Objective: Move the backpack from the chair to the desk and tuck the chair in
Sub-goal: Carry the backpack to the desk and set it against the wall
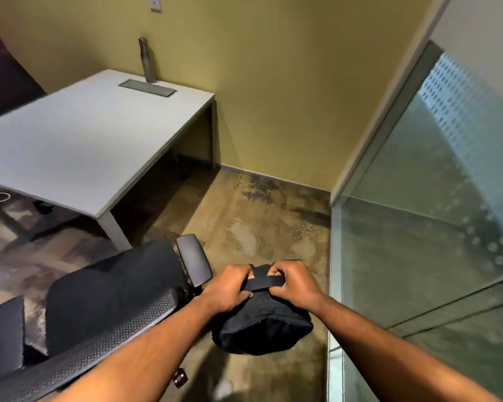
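while both hands grip the top strap, the backpack (262, 323) hangs clear of the chair (105, 300), to its right and above the floor, well apart from the desk (70, 140). left hand (230, 288) and right hand (291, 285) are each closed on the strap (265, 282), fingers curled around it; the bag's body hangs directly below the grip. judgement: carry step in hand. keep both hands on the strap, swing the load left past the armrest (193, 259), and set it on bare desktop short of the bottle (147, 60) and cable hatch (147, 87).
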The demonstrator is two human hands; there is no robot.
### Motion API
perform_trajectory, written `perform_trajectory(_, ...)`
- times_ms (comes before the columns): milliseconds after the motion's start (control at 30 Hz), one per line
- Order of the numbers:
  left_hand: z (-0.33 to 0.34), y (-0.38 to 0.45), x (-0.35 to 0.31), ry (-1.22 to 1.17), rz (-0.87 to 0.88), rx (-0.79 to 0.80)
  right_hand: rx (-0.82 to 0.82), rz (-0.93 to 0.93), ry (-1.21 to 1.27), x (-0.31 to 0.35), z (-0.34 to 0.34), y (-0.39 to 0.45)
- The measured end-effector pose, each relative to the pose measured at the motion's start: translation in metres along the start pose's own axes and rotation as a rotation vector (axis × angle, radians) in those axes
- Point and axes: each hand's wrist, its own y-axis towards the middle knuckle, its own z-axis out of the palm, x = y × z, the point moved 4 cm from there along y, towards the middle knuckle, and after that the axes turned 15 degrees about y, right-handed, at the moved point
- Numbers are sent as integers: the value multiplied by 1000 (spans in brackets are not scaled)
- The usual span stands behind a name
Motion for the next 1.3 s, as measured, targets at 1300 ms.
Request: perform_trajectory(1300,-222,498,110,66,-202,-360,-85,-357,15,-28,-295,517)
